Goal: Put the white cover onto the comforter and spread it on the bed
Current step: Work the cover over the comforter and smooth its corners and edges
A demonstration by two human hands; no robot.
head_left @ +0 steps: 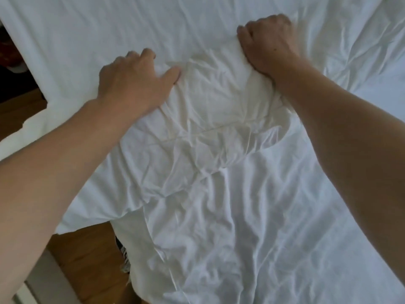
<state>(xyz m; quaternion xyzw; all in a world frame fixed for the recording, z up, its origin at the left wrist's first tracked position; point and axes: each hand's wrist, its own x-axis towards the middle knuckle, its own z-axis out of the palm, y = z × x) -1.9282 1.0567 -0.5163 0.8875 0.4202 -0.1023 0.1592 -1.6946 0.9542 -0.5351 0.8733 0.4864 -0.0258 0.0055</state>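
A wrinkled white cover (219, 194) lies over the bed and fills most of the view. A thicker, slightly cream padded shape, the comforter (214, 93), shows through or under the cover between my hands. My left hand (135, 80) rests on its left side, fingers curled into the fabric and thumb stretched toward the middle. My right hand (269, 44) is clenched in a fist around a bunch of fabric at the padded shape's upper right corner. Whether the comforter is inside the cover or under it I cannot tell.
The white bed sheet (109, 23) stretches flat across the far side. A wooden floor (87, 260) shows at the lower left beside the bed's edge, with a dark gap (17, 73) at the far left. A black-and-white patterned item (123, 255) peeks from under the cover's edge.
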